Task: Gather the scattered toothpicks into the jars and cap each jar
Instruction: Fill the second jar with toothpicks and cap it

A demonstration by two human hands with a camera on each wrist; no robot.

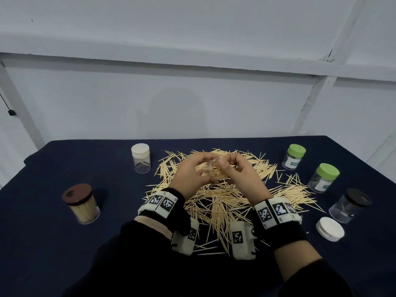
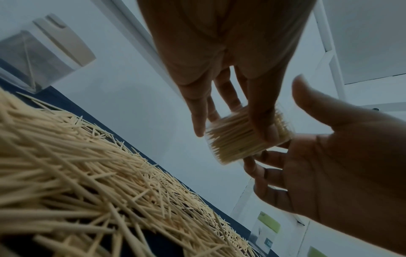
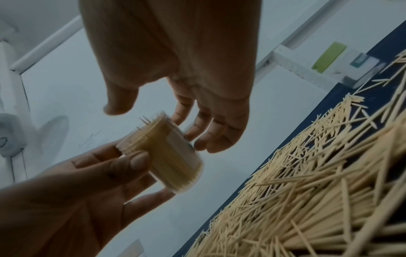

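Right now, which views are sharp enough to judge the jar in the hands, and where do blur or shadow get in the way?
Head view: evenly lit, the clear jar is small and half hidden by both hands. Left wrist view: backlit, left hand dark, near toothpicks blurred. Right wrist view: jar clearest, slightly soft; right hand shadowed.

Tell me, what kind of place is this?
Probably a set built for recording, not a home: a table under a dark blue cloth, bare white panel walls on a frame, and bands with black-and-white square markers on both wrists.
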